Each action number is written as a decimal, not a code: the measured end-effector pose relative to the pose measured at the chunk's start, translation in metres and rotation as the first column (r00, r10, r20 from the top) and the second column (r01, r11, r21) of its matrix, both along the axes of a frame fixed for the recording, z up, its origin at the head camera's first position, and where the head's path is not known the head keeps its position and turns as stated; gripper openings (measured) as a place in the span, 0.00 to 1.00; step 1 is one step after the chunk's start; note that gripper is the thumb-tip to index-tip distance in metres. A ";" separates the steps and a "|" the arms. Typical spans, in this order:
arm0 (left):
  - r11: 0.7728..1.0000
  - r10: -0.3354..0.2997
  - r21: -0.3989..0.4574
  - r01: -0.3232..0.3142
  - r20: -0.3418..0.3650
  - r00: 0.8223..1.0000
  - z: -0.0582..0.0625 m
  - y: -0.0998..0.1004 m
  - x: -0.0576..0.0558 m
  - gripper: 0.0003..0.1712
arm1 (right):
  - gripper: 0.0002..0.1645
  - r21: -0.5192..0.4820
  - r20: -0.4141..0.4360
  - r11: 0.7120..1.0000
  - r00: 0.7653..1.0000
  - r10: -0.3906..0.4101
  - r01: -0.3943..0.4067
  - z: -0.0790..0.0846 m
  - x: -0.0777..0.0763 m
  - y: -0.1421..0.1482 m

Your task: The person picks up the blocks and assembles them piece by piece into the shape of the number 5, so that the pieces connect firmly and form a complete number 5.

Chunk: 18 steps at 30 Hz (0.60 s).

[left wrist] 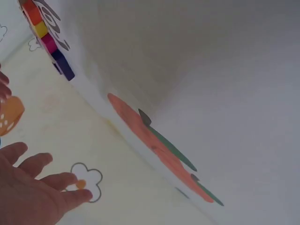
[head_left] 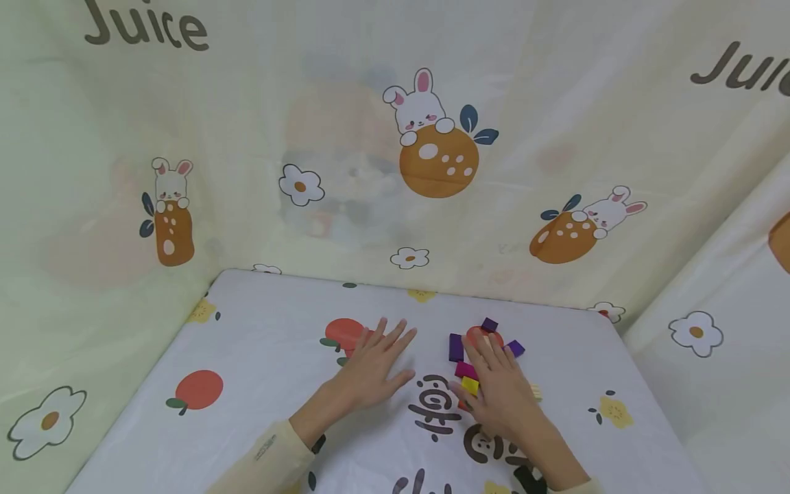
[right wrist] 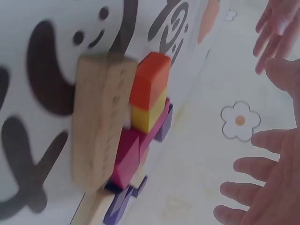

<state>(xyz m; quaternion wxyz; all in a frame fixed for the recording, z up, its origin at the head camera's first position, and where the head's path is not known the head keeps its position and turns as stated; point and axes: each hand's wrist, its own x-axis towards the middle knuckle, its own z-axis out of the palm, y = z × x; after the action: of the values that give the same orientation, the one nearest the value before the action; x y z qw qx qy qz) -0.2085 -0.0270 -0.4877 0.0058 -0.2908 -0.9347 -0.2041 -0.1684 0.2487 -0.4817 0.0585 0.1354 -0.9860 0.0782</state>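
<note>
My left hand (head_left: 370,374) is held over the table with its fingers spread and nothing in its grasp. Over a cluster of small blocks hovers my right hand (head_left: 503,394), fingers also extended, hiding part of them in the head view. Dark purple blocks (head_left: 456,348), a magenta block (head_left: 465,371) and a yellow block (head_left: 470,385) show around it. From the right wrist, an orange block (right wrist: 150,79) and a long plain wooden block (right wrist: 101,122) appear too, and the right fingers (right wrist: 255,168) look apart from them.
The white table cover (head_left: 259,357) is printed with fruit, flowers and letters. A pale curtain (head_left: 345,137) with rabbits and oranges stands behind the table's back edge and along both sides.
</note>
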 end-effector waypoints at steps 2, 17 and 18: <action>1.000 -0.008 0.001 0.008 0.017 1.000 0.001 0.003 -0.003 0.43 | 0.56 -0.012 0.016 1.000 1.000 -0.017 0.017 0.001 0.001 0.006; 0.997 -0.053 0.065 0.041 0.184 0.982 -0.010 0.039 -0.036 0.37 | 0.39 -0.038 0.029 0.996 0.996 -0.081 0.082 0.003 0.023 0.037; 0.995 -0.059 0.091 0.042 0.196 0.979 -0.012 0.041 -0.040 0.36 | 0.37 -0.042 0.036 0.995 0.996 -0.086 0.087 0.003 0.024 0.038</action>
<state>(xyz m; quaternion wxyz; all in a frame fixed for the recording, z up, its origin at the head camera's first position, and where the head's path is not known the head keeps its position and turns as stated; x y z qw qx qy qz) -0.2488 0.0142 -0.4993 -0.0798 -0.2922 -0.9133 -0.2723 -0.1444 0.2863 -0.4791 0.0477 0.0900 -0.9898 0.0994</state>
